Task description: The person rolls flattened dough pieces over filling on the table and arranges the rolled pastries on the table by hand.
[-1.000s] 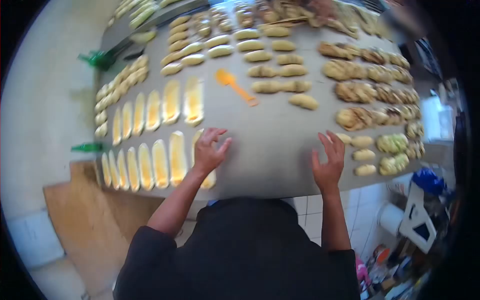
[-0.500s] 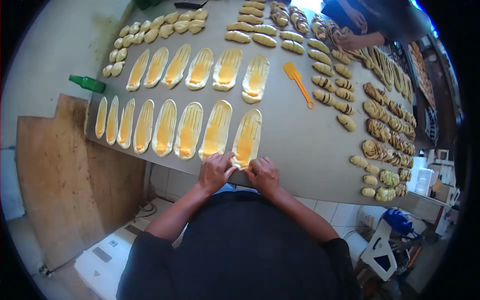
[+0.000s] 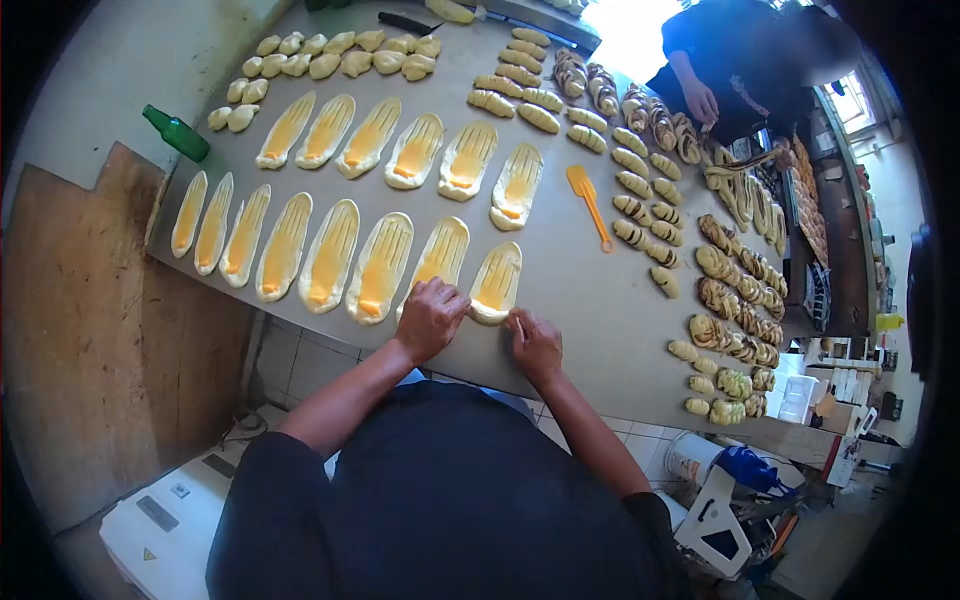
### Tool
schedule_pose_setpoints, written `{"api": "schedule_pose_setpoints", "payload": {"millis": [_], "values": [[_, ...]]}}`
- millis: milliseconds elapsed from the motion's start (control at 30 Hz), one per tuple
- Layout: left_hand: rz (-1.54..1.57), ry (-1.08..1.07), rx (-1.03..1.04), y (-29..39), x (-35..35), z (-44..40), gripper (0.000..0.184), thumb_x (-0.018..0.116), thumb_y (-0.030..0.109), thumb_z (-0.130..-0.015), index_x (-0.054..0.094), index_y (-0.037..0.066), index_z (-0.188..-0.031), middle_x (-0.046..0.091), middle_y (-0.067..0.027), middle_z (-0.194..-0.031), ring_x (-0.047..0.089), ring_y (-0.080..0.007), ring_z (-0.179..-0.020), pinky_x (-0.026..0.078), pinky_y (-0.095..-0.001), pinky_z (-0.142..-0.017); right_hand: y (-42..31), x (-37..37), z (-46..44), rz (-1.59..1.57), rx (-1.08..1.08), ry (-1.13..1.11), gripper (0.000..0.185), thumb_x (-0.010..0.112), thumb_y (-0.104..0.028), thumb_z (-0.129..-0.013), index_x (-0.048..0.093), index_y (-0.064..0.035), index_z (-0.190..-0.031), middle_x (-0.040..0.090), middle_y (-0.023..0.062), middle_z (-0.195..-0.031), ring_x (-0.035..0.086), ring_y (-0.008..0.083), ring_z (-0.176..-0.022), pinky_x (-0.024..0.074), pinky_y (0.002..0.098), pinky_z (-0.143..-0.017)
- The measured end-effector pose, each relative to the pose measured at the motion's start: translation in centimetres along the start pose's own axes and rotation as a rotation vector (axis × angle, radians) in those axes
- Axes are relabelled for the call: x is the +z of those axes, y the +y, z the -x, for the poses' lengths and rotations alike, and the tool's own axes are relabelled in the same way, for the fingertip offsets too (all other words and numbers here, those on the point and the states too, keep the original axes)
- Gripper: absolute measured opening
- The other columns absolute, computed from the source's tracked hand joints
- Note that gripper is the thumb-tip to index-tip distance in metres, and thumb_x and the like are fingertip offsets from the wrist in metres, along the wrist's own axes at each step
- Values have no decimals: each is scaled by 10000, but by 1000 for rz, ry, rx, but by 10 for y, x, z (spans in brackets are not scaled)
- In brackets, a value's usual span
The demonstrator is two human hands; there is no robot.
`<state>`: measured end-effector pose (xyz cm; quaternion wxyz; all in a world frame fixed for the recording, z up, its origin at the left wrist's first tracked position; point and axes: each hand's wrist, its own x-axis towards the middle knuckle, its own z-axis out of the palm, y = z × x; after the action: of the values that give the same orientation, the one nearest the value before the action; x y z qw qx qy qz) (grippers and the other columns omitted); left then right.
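A flat dough strip [image 3: 497, 280] with slits at its far end and an orange-yellow filling lies in front of me, its near edge folded over. My left hand [image 3: 433, 318] is closed at the strip's near left corner, partly covering the neighbouring filled strip [image 3: 440, 255]. At the near right corner, my right hand [image 3: 536, 343] pinches the edge between thumb and fingers. The fingertips of both hands are partly hidden. More slit strips with the same filling, such as one dough strip [image 3: 381, 270], lie in two rows to the left.
An orange spatula [image 3: 590, 208] lies to the right, beside rows of shaped rolls [image 3: 632, 184] and twisted loaves [image 3: 735, 262]. A green bottle [image 3: 176, 133] lies at the left edge, near dough pieces [image 3: 340, 42]. Another person [image 3: 740, 70] stands at the far right.
The near end of the strip is folded further up, and the strip looks shorter. My right hand has moved slightly outward from it. The view has shifted, and the other person's hands have moved.
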<state>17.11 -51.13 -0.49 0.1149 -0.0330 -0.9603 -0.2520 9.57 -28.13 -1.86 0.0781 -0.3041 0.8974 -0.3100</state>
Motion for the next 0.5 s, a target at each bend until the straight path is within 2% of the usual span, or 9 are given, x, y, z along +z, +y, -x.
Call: {"api": "schedule_pose_setpoints", "payload": {"millis": [33, 100, 200, 233, 300, 333, 400, 433, 500], "values": [[-20, 52, 36, 3, -5, 0, 217, 764, 241, -848, 735, 108, -1017, 686, -46, -949, 621, -256, -916, 470, -426, -786, -6, -3, -1, -1, -5, 9, 243, 724, -174, -885, 691, -80, -1106, 647, 121, -970, 616, 335, -919, 529, 448, -749], [-47, 110, 78, 5, -9, -2, 219, 762, 240, -850, 737, 108, -1022, 689, -41, -948, 621, -248, -920, 464, -421, -790, -19, -10, 0, 141, -181, 190, 229, 717, -183, -898, 691, -80, -1101, 658, 140, -912, 630, 345, -854, 530, 454, -755], [-91, 52, 74, 2, -3, -8, 198, 731, 274, -881, 737, 131, -1018, 689, -32, -949, 613, -223, -966, 444, -404, -848, -8, -4, -7, 56, -174, 215, 184, 704, -188, -911, 696, -79, -1060, 663, 142, -934, 630, 349, -875, 529, 460, -767], [-56, 51, 9, 0, 0, -15, 208, 735, 277, -878, 737, 133, -1028, 691, -16, -964, 605, -212, -988, 443, -404, -851, -6, -4, -10, 53, -175, 220, 184, 704, -188, -911, 696, -79, -1060, 663, 142, -934, 630, 349, -875, 529, 460, -767], [-22, 48, -50, 0, 0, -21, 218, 739, 280, -876, 736, 135, -1038, 692, 0, -979, 596, -200, -1009, 441, -404, -854, -4, -6, -19, -194, 193, 65, 186, 721, -197, -900, 706, -80, -1044, 657, 135, -956, 615, 354, -900, 527, 460, -780], [-58, 75, 15, 1, -2, -23, 249, 765, 271, -852, 736, 136, -1059, 695, -19, -955, 615, -218, -969, 447, -407, -846, -3, -5, -19, -194, 192, 71, 186, 721, -197, -900, 706, -80, -1044, 657, 135, -956, 615, 354, -900, 527, 460, -780], [-95, 115, 83, 2, -3, -27, 286, 792, 263, -829, 736, 136, -1080, 698, -38, -932, 634, -235, -928, 453, -411, -838, -2, -4, -20, 17, -70, 185, 183, 734, -195, -890, 714, -84, -1034, 664, 139, -923, 623, 347, -887, 526, 457, -785], [-113, 124, 102, 0, -3, -27, 289, 791, 273, -834, 731, 135, -1081, 703, -40, -925, 638, -244, -920, 456, -418, -827, -2, -6, -23, 22, -79, 189, 183, 734, -195, -890, 714, -84, -1034, 664, 139, -923, 623, 347, -887, 526, 457, -785], [-137, 138, 115, -4, -2, -34, 293, 790, 284, -838, 727, 134, -1082, 708, -42, -918, 641, -253, -911, 460, -426, -817, -2, -7, -30, 104, -147, 260, 215, 791, -226, -862, 729, -89, -1016, 668, 124, -861, 647, 292, -837, 539, 419, -779]]}}
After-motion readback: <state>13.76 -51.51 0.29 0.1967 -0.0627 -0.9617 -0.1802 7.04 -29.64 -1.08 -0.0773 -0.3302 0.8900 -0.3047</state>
